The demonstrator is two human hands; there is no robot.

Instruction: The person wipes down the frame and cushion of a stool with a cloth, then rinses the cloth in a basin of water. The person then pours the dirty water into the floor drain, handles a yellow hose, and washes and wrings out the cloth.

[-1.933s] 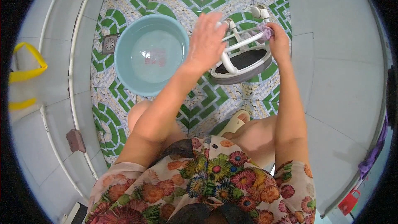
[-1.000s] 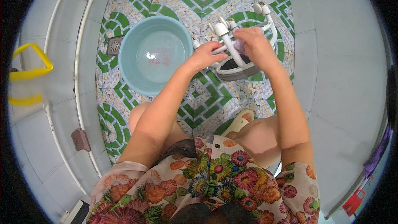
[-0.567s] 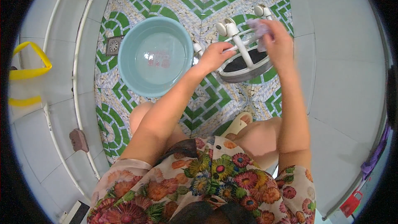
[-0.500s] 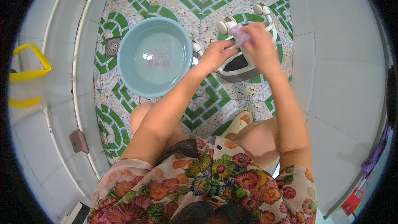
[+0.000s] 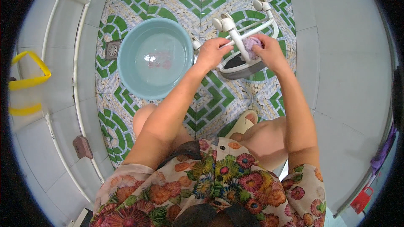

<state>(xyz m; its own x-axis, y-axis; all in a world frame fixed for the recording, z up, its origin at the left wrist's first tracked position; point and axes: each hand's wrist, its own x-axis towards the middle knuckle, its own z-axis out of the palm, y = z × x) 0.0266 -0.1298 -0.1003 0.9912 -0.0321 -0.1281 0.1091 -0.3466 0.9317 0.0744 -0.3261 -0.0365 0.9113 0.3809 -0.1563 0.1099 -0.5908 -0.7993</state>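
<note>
A white tubular frame with small white caster wheels and a dark grey rounded part is tipped on the floor in front of me. My left hand has its fingers closed around one of the frame's white bars. In my right hand is a bunched purple cloth, pressed against the frame just right of its middle post. Left of the frame stands a round light-blue basin with clear water in it. The fingertips of my right hand are partly hidden by the cloth.
A square floor drain lies beside the basin's left side. White pipes run along the left wall, with a brown block on one. Grey tiled walls close in on both sides. My sandalled foot rests on the patterned floor.
My right hand has come down slightly with the purple cloth, from the upper bars to beside the middle post. The frame has shifted and tilted a little; my left hand stays at its left side.
</note>
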